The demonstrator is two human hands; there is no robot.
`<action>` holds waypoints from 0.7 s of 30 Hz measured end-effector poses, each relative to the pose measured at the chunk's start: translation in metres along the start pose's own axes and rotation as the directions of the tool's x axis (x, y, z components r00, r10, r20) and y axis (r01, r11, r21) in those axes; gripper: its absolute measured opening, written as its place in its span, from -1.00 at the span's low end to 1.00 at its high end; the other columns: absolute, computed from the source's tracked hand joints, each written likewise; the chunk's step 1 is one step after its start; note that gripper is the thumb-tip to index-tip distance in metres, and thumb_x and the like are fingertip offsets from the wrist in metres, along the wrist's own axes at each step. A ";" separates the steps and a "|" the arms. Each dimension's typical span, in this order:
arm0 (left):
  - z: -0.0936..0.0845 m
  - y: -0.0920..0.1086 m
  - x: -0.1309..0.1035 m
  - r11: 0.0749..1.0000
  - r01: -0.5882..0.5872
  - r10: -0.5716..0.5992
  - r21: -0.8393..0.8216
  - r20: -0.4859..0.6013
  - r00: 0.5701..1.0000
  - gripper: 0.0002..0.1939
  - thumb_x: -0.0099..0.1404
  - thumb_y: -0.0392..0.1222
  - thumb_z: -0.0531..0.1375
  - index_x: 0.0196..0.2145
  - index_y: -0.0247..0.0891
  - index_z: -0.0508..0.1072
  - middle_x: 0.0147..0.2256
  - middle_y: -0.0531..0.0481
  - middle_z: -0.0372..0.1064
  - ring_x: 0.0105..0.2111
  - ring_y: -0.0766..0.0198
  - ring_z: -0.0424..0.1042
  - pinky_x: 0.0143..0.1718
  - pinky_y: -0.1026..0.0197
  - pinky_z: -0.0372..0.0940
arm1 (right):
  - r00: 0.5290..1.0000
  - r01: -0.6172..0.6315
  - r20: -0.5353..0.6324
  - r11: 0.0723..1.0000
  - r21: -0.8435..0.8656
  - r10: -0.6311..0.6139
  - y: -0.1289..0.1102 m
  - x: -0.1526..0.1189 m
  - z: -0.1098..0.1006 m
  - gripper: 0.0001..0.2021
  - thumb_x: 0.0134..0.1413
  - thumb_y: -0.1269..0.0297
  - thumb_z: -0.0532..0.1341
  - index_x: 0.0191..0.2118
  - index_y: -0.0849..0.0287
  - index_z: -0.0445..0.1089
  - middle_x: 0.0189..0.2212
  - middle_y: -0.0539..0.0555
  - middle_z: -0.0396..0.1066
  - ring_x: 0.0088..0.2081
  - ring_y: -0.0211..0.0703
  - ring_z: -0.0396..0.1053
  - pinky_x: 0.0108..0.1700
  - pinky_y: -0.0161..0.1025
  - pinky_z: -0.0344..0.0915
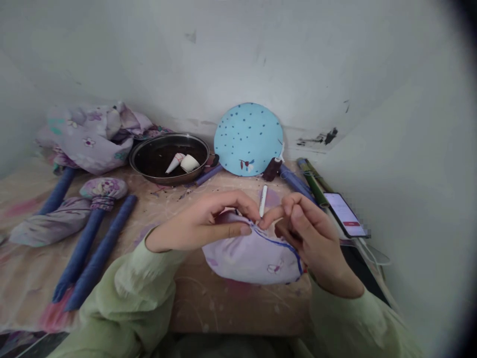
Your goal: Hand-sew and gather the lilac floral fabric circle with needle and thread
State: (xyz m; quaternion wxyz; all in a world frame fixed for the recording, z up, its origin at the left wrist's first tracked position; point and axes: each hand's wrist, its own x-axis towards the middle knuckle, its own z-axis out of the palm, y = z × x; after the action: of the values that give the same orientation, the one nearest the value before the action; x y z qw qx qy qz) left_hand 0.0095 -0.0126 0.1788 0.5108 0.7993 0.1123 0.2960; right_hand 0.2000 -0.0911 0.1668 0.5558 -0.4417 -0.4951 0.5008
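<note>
A pale lilac cloth piece [246, 258] with a dark blue stitched edge and a small flower print lies at the table's front edge. My left hand [212, 219] pinches its upper edge between thumb and fingers. Close by on the right, my right hand [313, 233] is closed with thumb and index finger pressed together above the blue edge; whatever is between them is too small to make out. Just beyond the fingers lies a white pen [263, 200].
A dark pan [149, 171] holds thread spools. Behind stands a light blue dotted disc [248, 136], beside a dark spool [272, 169]. Blue rolls [106, 248] and bundled cloth [93, 139] lie left; green tubes [313, 184] and a phone [346, 214] lie right.
</note>
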 end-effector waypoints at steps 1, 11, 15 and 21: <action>0.001 0.000 0.001 1.000 -0.009 0.009 0.010 -0.021 1.000 -0.85 0.24 -0.36 0.17 -0.20 -0.29 0.39 -0.27 -0.04 0.41 -0.26 0.33 0.41 -0.22 0.31 0.33 | 1.000 0.007 -0.015 1.000 0.001 -0.007 -0.001 -0.002 -0.001 -0.76 0.20 0.07 0.09 -0.41 0.08 0.15 -0.45 0.00 0.49 -0.72 -0.40 -0.17 -0.67 -0.31 -0.23; 0.006 0.004 0.024 0.891 -0.161 0.320 0.424 -0.337 0.885 -0.84 0.18 -0.18 0.26 -0.29 -0.23 0.38 -0.25 -0.03 0.36 -0.15 0.24 0.30 -0.03 0.15 0.18 | 0.980 0.143 -0.155 0.986 0.090 -0.128 -0.009 -0.021 0.002 -0.80 0.23 0.12 0.07 -0.40 0.05 0.18 -0.27 -0.01 0.52 -0.73 -0.42 -0.08 -0.73 -0.31 -0.25; 0.012 0.007 0.025 0.899 -0.107 0.250 0.425 -0.296 0.922 -0.83 0.34 -0.21 0.08 -0.35 -0.28 0.42 -0.36 -0.01 0.40 -0.30 0.31 0.34 -0.16 0.21 0.22 | 0.977 0.195 -0.089 0.980 0.039 -0.191 -0.005 -0.022 0.004 -0.81 0.27 0.15 0.02 -0.38 0.04 0.16 -0.12 -0.01 0.49 -0.76 -0.45 -0.06 -0.73 -0.30 -0.22; 0.015 0.011 0.023 0.955 -0.080 0.139 0.285 -0.196 0.971 -0.79 0.30 -0.17 0.13 -0.14 -0.22 0.46 -0.18 -0.03 0.46 -0.16 0.27 0.40 -0.13 0.24 0.28 | 0.966 0.194 -0.171 0.981 -0.017 -0.194 0.001 -0.015 0.005 -0.81 0.26 0.13 0.01 -0.38 0.04 0.13 -0.17 0.00 0.51 -0.76 -0.44 -0.06 -0.74 -0.30 -0.28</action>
State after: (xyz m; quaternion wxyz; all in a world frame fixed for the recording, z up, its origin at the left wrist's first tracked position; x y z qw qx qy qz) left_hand 0.0359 -0.0176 0.1920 0.3624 0.8310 0.1619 0.3898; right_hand 0.1952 -0.1062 0.1650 0.6429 -0.4326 -0.4861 0.4041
